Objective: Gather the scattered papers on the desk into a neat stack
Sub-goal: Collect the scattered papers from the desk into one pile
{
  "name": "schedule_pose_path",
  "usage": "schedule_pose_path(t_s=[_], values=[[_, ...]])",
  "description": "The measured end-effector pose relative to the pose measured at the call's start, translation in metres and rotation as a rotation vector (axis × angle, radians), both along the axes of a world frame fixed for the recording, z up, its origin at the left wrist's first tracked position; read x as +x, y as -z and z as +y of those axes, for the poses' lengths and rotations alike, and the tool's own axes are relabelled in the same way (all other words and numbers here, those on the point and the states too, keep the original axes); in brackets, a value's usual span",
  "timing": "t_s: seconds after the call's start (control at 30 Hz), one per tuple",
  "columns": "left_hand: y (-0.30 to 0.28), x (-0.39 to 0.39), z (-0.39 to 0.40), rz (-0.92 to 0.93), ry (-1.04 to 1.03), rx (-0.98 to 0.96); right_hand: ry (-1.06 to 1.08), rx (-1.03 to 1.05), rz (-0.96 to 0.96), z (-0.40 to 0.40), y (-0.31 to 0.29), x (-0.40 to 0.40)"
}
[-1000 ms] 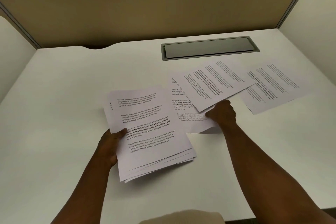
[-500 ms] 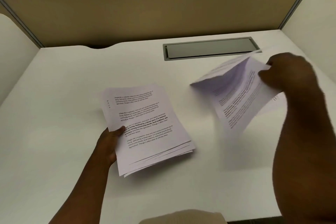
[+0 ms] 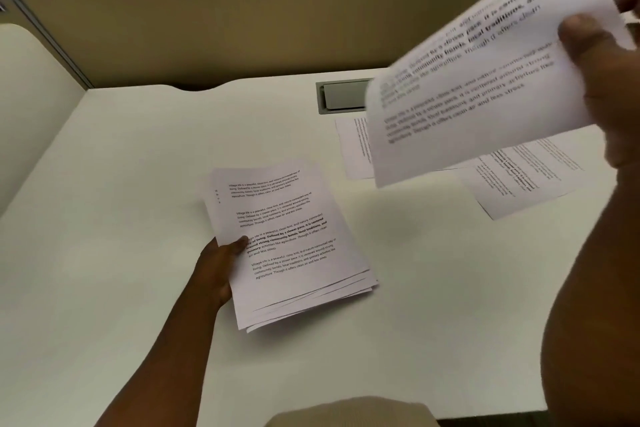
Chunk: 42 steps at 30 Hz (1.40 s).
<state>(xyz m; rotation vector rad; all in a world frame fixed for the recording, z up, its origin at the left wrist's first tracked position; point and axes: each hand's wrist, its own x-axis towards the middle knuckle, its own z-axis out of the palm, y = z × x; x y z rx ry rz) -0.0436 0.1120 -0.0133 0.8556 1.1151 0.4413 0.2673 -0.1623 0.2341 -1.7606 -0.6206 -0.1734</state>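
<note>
Most of the papers already sit in one stack [image 3: 291, 243] near the desk's [image 3: 104, 253] middle, the left hand [image 3: 221, 263] gripping its left edge. One sheet [image 3: 485, 73] hangs pinched in the right hand [image 3: 609, 87]. Two loose sheets [image 3: 355, 149] [image 3: 519, 180] remain toward the far right corner, still to gather.

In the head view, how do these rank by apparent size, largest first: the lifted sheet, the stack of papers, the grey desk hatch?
1. Lifted sheet, though it is near the camera, so the order of 1 and 2 is unsure.
2. Stack of papers.
3. Grey desk hatch, smallest, partly hidden by the sheet.
</note>
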Motion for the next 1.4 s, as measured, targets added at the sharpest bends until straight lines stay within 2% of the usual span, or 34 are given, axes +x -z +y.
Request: schedule_pose_path(t_s=[0.17, 0.3, 0.43, 0.57, 0.7, 0.8, 0.87, 1.0, 1.07, 1.17, 1.23, 1.3, 1.4], values=[[-0.001, 0.0, 0.001, 0.001, 0.027, -0.047, -0.147, 0.124, 0.177, 0.051, 0.027, -0.041], [-0.006, 0.002, 0.0, -0.01, 0.049, -0.052, -0.286, -0.044, 0.488, 0.086, 0.106, -0.048], [-0.004, 0.003, 0.0, 0.067, -0.027, -0.012, -0.334, -0.188, 0.768, 0.103, 0.187, -0.075], [-0.004, 0.004, 0.003, 0.058, -0.101, -0.096, -0.296, -0.337, 0.911, 0.107, 0.24, -0.101], [-0.007, 0.007, -0.006, 0.019, -0.006, 0.004, -0.272, -0.517, 0.743, 0.109, 0.254, -0.112], [-0.002, 0.007, -0.009, 0.073, -0.012, 0.119, -0.244, -0.675, 0.5, 0.106, 0.249, -0.105], [-0.001, 0.008, -0.008, 0.08, -0.01, 0.133, -0.095, -0.678, 0.371, 0.1, 0.246, -0.084], [0.002, 0.012, -0.003, 0.094, 0.001, 0.167, 0.259, -0.556, 0.329, 0.066, 0.247, -0.02], [0.0, 0.015, -0.002, 0.077, 0.023, 0.172, 0.377, -0.654, 0.253, 0.044, 0.25, 0.014], [-0.002, 0.022, 0.0, 0.04, 0.06, 0.166, 0.314, -0.931, 0.236, 0.015, 0.261, 0.052], [-0.001, 0.027, 0.0, 0.03, 0.084, 0.165, 0.246, -1.029, 0.214, 0.001, 0.271, 0.065], [0.001, 0.031, 0.002, 0.025, 0.083, 0.16, 0.227, -1.056, 0.117, -0.006, 0.277, 0.067], [0.005, 0.038, 0.005, 0.008, 0.106, 0.146, 0.303, -0.909, -0.022, -0.018, 0.275, 0.061]])
